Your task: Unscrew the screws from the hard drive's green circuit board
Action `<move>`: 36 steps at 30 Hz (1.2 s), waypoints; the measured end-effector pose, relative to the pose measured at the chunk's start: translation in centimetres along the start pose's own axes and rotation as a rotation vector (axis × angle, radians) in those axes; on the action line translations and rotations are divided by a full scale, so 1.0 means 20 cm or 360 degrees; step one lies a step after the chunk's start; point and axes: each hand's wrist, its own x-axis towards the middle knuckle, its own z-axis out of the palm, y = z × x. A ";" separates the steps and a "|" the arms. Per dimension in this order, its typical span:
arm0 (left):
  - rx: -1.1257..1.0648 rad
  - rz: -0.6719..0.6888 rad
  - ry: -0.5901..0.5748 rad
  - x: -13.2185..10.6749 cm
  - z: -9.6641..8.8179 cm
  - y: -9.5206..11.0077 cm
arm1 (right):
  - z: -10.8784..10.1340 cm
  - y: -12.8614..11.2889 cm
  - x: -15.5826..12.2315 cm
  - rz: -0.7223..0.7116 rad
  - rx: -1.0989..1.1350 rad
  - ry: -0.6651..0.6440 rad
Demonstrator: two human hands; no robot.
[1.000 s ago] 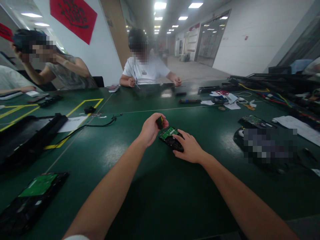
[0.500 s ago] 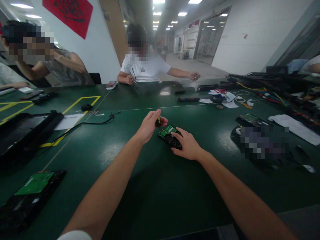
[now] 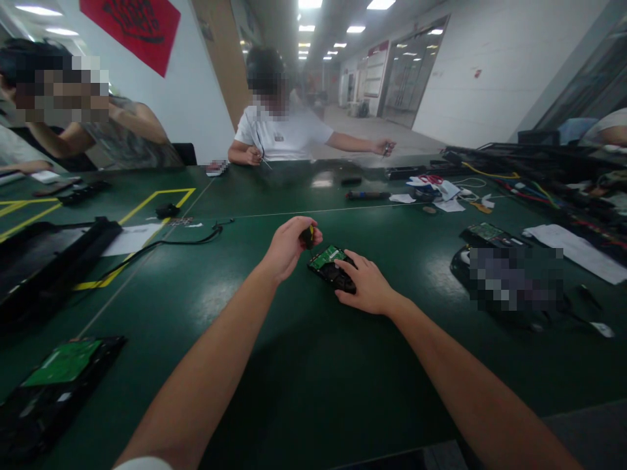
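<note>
My left hand (image 3: 289,245) is closed around the black and yellow handle of a screwdriver (image 3: 308,236). Its thin shaft points down at the left corner of an opened black device (image 3: 337,277). That device lies on the green table, a green circuit board (image 3: 327,258) showing at its far left end. Over its right end sits my right hand (image 3: 365,284), thumb at the near edge and fingers across the top, gripping it; the palm hides that part.
A similar board unit (image 3: 63,362) lies at the near left, beyond it a long black casing (image 3: 53,254) and a black cable (image 3: 166,242). On the right are another board unit (image 3: 490,232), white paper (image 3: 578,251) and bundled wires (image 3: 533,189). A person (image 3: 281,134) sits opposite.
My left hand has shifted slightly left with the screwdriver, and its handle shows more. My right hand and the device have stayed in place.
</note>
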 end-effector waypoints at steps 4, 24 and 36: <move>-0.0072 -0.0064 -0.0105 -0.02 0.04 -0.01 | 0.00 0.00 0.00 -0.0002 0.0014 -0.0002; -0.0061 0.0132 0.0047 -0.01 0.07 -0.08 | 0.00 -0.01 0.00 0.0008 -0.0002 0.0009; -0.0058 0.0202 -0.0009 0.00 0.03 -0.09 | 0.00 -0.01 0.00 0.0021 0.0017 -0.0019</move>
